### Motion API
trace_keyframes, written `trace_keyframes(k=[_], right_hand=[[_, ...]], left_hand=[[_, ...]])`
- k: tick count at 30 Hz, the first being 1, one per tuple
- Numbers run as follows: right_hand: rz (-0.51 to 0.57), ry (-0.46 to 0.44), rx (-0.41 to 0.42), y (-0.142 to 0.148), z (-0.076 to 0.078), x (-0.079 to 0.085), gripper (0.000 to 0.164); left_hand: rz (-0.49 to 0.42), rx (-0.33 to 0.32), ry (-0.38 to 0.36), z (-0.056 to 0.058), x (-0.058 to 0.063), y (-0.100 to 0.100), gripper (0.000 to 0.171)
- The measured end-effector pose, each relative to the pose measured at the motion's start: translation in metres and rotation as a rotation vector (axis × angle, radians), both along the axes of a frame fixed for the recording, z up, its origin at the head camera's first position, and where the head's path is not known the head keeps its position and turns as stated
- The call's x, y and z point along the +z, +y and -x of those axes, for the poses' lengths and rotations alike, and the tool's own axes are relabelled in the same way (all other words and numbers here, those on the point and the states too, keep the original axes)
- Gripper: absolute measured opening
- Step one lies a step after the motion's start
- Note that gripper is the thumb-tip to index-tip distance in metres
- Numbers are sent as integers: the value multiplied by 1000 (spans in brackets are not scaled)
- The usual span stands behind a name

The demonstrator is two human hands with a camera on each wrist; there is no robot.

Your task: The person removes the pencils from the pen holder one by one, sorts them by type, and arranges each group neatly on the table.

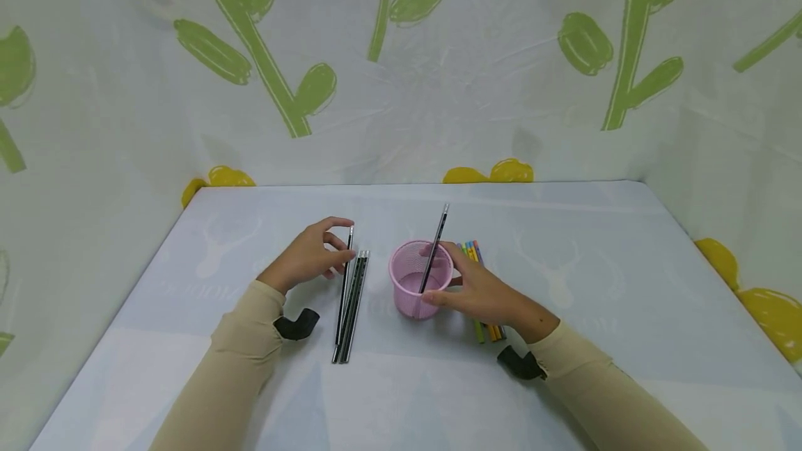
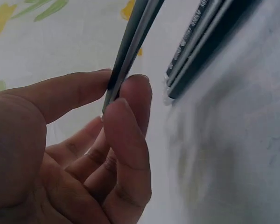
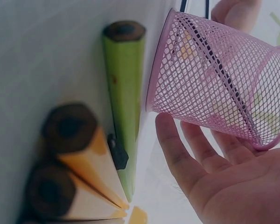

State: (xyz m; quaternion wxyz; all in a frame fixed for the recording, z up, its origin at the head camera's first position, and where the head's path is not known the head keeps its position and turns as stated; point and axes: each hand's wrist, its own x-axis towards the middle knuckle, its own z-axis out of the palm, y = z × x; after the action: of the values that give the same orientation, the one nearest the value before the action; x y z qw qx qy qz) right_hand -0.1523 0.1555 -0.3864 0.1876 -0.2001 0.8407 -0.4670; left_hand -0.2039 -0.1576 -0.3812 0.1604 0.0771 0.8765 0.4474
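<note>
My left hand (image 1: 310, 254) pinches a dark pencil (image 1: 344, 291) near its far end, thumb on one side and fingers on the other. In the left wrist view this pencil (image 2: 133, 42) runs up from the fingertips. Right beside it, several dark pencils (image 1: 356, 308) lie side by side on the table. My right hand (image 1: 485, 291) holds a pink mesh pencil cup (image 1: 413, 307) from its right side, thumb at the front and fingers behind. One dark pencil (image 1: 436, 243) leans in the cup, its upper end sticking out above the rim.
Several coloured pencils (image 1: 480, 332) lie on the table under my right hand; a green one (image 3: 123, 79) and orange ones (image 3: 81, 149) show closely in the right wrist view. The pale table (image 1: 401, 402) meets a white wall covering with green leaf prints (image 1: 589, 44) behind.
</note>
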Motion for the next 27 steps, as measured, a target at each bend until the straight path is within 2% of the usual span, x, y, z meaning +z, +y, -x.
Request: trace_keyframes(k=[6,15,22,27], right_hand=[[-4,-15,-9,0,-1,1,83],[-8,-24,-12,-1,-1,3,81],[0,-10,-3,-1,-2,2,80],[-2,-1,0,-1,-2,2,83]], left_hand=[[49,-33,-35,3,-8,0,61],[106,-30,-60,3,-14,0,59],[76,-42,-71,0,-14,2,59],[87,-44,-54,-1,-14,3,58]])
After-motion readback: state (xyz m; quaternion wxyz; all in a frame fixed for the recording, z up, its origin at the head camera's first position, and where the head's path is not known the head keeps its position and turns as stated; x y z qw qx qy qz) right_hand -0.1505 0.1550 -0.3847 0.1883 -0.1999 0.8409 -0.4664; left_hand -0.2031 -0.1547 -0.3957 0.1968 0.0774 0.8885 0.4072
